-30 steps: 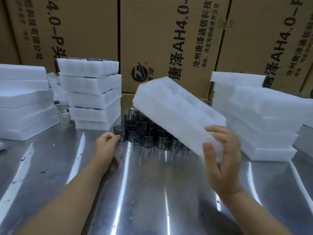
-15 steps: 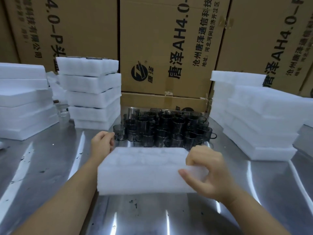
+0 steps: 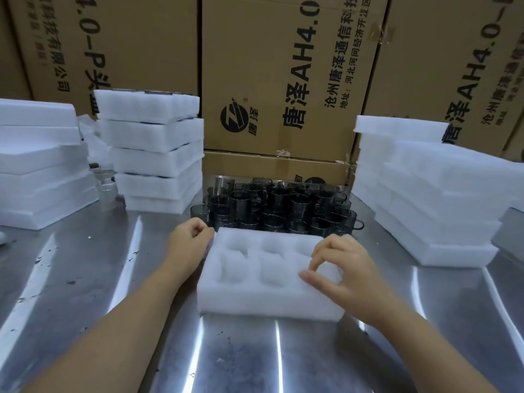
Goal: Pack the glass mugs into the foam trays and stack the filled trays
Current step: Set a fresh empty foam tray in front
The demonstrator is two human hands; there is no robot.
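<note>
Down from its tilted carry a moment ago, the foam tray [image 3: 255, 296] now lies flat on the table [image 3: 85, 279] right in front of you, pockets facing up and all of them empty. Your left hand [image 3: 188, 239] sits at the tray's far left corner with the fingers curled in and nothing visible inside them. Your right hand [image 3: 346, 273] lies over the tray's right end, thumb and forefinger bent toward each other on the foam; whether they pinch it or merely rest there cannot be told. The glass mugs [image 3: 278, 205] stand crowded together just behind the tray, nearly touching its far edge. A stack of trays [image 3: 153, 148] stands to the back left, with dark lines showing between its layers, and another stack [image 3: 431, 199] rises on the right, in front of the cardboard boxes [image 3: 283, 66]. You seem to be finishing the step of setting out a fresh tray, so filling comes next. That likely calls for freeing both hands, reaching over the far edge, lifting the nearest mugs clear of their neighbours, and seating each one squarely in a pocket, handles minded so the glass does not knock.
</note>
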